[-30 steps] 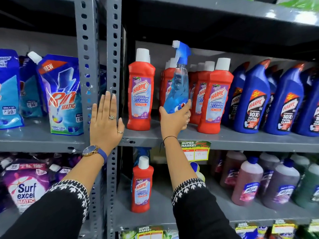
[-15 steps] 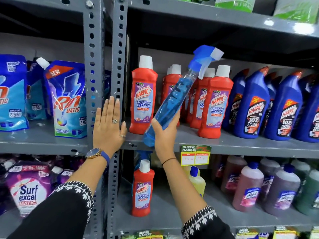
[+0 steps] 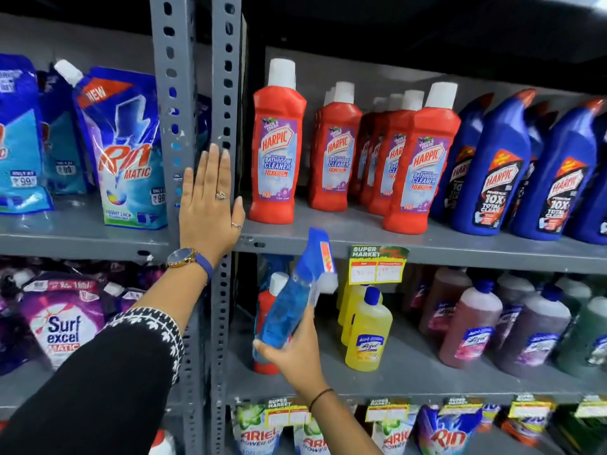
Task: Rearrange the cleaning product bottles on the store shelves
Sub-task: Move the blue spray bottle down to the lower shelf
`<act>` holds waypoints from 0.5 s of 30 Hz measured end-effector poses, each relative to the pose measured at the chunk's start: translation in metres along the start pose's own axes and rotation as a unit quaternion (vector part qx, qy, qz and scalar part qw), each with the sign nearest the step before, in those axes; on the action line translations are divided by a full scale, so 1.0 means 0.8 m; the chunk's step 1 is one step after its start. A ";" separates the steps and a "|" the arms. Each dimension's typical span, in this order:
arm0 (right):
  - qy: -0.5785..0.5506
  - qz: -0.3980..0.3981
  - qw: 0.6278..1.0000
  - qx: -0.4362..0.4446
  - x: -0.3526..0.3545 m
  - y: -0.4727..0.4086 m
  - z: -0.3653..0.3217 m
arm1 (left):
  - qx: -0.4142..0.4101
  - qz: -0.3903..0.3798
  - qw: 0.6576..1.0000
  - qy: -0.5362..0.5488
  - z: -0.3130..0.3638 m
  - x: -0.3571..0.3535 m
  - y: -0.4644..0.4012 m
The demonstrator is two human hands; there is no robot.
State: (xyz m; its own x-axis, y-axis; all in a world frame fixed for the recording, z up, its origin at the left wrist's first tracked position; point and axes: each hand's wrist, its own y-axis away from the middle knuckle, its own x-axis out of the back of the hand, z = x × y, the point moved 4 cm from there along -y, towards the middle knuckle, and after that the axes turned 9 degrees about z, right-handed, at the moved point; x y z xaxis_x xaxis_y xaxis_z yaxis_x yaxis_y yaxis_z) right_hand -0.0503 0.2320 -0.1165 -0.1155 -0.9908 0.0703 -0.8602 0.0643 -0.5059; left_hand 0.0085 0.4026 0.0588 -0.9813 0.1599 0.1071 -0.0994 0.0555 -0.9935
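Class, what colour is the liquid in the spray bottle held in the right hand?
Blue, in the spray bottle; head view.

Black sleeves (image 3: 98, 382) with white patterned cuffs; left hand (image 3: 210, 211) wears two rings and a blue-strapped watch (image 3: 184, 257); right wrist, a thin dark band (image 3: 320, 397).

In front of you the grey metal shelves (image 3: 427, 249) hang on perforated uprights (image 3: 226, 93). The upper right shelf carries red Harpic bottles (image 3: 277, 149) beside blue Harpic bottles (image 3: 492, 172). Left of the uprights stand Rin pouches (image 3: 128, 152). Below, you have yellow bottles (image 3: 368, 333), pinkish and dark bottles (image 3: 469, 326), one red bottle (image 3: 264, 303) and Surf Excel packs (image 3: 62, 323).
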 end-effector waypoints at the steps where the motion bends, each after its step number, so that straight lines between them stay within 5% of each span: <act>1: 0.000 0.004 1.000 -0.016 0.005 0.006 0.017 | 0.000 0.000 1.000 -0.002 0.000 0.000 0.000; 15: 0.108 0.122 0.974 -0.161 0.068 -0.021 0.177 | -0.004 0.007 1.000 -0.017 0.000 0.002 -0.001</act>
State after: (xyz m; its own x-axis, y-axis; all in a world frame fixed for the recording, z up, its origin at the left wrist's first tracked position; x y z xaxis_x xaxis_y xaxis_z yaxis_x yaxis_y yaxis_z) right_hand 0.0278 0.1603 -0.2257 -0.4071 -0.8956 0.1793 -0.9013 0.3621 -0.2379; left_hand 0.0070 0.4029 0.0594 -0.9876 0.1269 0.0920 -0.0849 0.0605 -0.9946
